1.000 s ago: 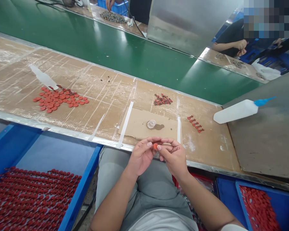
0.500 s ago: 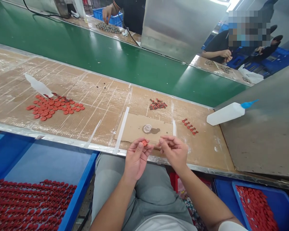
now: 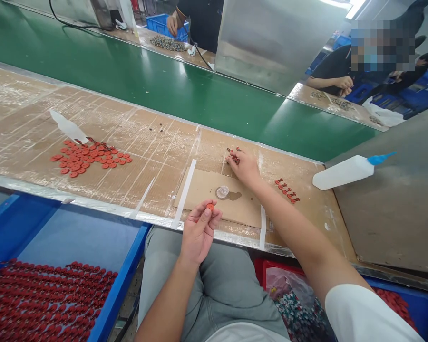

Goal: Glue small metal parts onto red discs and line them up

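Between its thumb and fingers, my left hand (image 3: pixel 199 228) pinches a red disc (image 3: pixel 210 207) near the table's front edge. My right hand (image 3: pixel 245 166) reaches over a small pile of dark and red parts (image 3: pixel 232 159), its fingertips down among them; whether it grips one is hidden. In front of my left hand, a small clear cup (image 3: pixel 222 192) stands on a taped piece of cardboard (image 3: pixel 207 183), beside a dark wet stain. A short row of red parts (image 3: pixel 287 191) lies to the right of my right forearm.
Many red discs (image 3: pixel 82 159) lie at the left by a white bottle (image 3: pixel 68 127). Another white bottle with a blue tip (image 3: pixel 343 173) lies against a metal panel (image 3: pixel 395 204). Beyond the table runs a green belt (image 3: pixel 135 71). Blue trays (image 3: pixel 128 266) flank my legs. Co-workers sit across.
My right hand has moved from beside my left hand forward to the pile of dark and red parts. My left hand keeps the red disc. The view has shifted slightly.
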Tool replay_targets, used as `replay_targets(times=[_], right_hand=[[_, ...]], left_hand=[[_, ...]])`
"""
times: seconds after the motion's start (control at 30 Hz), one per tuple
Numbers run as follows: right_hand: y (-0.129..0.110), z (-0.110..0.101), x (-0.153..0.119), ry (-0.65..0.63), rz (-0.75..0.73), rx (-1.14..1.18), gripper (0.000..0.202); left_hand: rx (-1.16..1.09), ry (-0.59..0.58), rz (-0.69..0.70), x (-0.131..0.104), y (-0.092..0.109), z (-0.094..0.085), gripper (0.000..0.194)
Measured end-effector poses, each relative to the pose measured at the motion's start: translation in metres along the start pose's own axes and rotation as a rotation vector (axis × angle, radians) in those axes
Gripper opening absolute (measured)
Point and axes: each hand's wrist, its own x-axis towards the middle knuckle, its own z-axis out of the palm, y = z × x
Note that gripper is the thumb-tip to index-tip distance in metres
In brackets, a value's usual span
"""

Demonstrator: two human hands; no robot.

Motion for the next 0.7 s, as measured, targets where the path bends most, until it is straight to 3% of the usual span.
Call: replay_targets(times=[0.3,0.5,0.6,0.7], right_hand=[[-0.001,0.002,0.035,-0.264,0.019,-0.141,0.015],[-0.007,0.003,0.044,-0.381,-0.064,-0.228,0.020],[-0.011,-0.004,0.040,-0.384,-0.133,-0.158,0.022],[-0.012,-0.015,0.024,-0.311,-0.096,0.112,0.019]], left_hand=[[-0.009,0.030,0.036,0.004,0.001,-0.004,0.018],[0.006,0.022,0.027,0.003,0.000,-0.003,0.020],[0.004,0.028,0.026,0.003,0.000,-0.002,0.020],[-0.015,0.029,0.029,0.003,0.001,-0.002,0.020]])
